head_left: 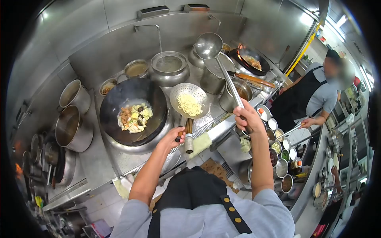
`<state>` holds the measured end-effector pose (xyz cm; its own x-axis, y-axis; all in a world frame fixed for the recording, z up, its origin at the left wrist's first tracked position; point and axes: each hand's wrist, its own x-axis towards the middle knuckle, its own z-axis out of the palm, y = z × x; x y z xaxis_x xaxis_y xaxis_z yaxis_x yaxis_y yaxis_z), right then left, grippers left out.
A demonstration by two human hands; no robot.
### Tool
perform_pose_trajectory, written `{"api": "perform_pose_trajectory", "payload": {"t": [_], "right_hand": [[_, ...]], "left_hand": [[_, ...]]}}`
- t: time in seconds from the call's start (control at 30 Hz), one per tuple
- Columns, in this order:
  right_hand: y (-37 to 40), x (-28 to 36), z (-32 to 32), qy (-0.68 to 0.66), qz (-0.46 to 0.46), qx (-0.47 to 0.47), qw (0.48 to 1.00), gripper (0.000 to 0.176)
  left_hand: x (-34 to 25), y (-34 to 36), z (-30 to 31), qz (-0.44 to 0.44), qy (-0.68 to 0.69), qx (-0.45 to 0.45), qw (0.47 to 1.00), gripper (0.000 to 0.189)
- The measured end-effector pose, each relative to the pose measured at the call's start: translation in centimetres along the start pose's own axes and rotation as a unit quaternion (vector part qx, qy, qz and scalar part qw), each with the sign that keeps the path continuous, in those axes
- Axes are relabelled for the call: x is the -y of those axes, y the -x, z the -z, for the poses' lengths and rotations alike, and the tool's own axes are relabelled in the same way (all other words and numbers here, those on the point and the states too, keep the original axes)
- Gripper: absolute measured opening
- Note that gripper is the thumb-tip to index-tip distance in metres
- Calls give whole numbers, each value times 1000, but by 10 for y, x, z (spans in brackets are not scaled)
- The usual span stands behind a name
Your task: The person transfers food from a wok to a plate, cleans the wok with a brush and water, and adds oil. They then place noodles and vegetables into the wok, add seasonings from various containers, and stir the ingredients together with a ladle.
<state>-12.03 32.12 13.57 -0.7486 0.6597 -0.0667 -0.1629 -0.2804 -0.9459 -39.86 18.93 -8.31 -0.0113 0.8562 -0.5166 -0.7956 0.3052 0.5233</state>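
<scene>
My left hand [177, 136] is closed at the near end of a perforated strainer [173, 94], beside its wooden handle; which handle the fingers wrap is partly hidden. Pale noodles [190, 104] lie in the strainer. To its left, a black wok [133, 88] holds cabbage, meat and dark pieces [135, 118]. My right hand [250, 118] grips the handle of a long metal ladle [209, 46]. The ladle's bowl is raised over the pots at the back of the stove.
Pots [74, 127] stand left of the wok. At the back right, another wok [258, 71] holds food beside flames. A co-worker [303, 97] stands at the right, holding a long utensil near several ingredient containers [281, 168]. Faucets [147, 27] project from the back wall.
</scene>
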Motion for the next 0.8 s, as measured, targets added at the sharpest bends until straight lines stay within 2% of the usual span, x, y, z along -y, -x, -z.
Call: {"api": "perform_pose_trajectory", "payload": {"t": [0.03,0.07,0.13,0.17,0.2,0.23,0.27,0.3,0.33,0.4,0.43,0.47,0.53,0.6,0.63,0.7,0.73,0.77,0.8], "right_hand": [[3,0,8,-73,-3,49,996,48],[3,-2,16,-73,-4,50,996,48],[1,-15,37,-327,-54,124,935,44],[-3,-27,51,-384,-87,105,913,45],[-9,-41,63,-385,-86,105,913,45],[-14,-53,68,-192,-93,59,975,49],[-14,-57,60,9,-97,11,995,53],[-12,-72,43,100,-63,-63,991,59],[-10,-74,40,278,-72,-98,953,64],[-10,-86,42,267,-28,-116,956,68],[-14,-101,48,234,10,-125,964,70],[-13,-99,38,261,16,-141,955,69],[-11,-91,20,247,14,-113,962,69],[-17,-101,13,216,14,-83,973,69],[-19,-103,5,177,-30,-50,982,70],[-20,-94,-30,117,-113,7,987,71],[-33,-119,-36,60,-111,46,991,72],[-40,-126,-55,33,-121,77,989,65],[-49,-130,-76,7,-130,108,986,58]], "left_hand": [[-1,5,-4,-4,-1,0,1000,16],[-4,11,-10,-4,1,-1,1000,16],[-7,24,-21,-38,-10,-4,999,15],[-7,30,-23,-38,-11,-5,999,15],[-8,36,-24,-34,49,33,998,15],[-11,36,-25,-30,107,71,991,16],[-13,31,-28,-32,105,72,991,16],[-13,25,-28,-33,92,64,993,16],[-8,25,-29,-34,83,52,995,17],[-10,28,-29,-53,81,47,994,17],[-11,34,-28,-61,101,73,990,17],[-11,44,-26,-70,121,94,986,17],[-16,65,-18,-117,120,82,982,19],[-28,101,-9,-172,71,44,982,19],[-31,115,-1,-200,51,6,979,23],[-39,146,7,-247,-76,-119,959,27],[-40,156,16,-262,-154,-176,936,33],[-40,164,20,-264,-164,-185,932,33],[-39,171,25,-283,-270,-294,872,40]]}}
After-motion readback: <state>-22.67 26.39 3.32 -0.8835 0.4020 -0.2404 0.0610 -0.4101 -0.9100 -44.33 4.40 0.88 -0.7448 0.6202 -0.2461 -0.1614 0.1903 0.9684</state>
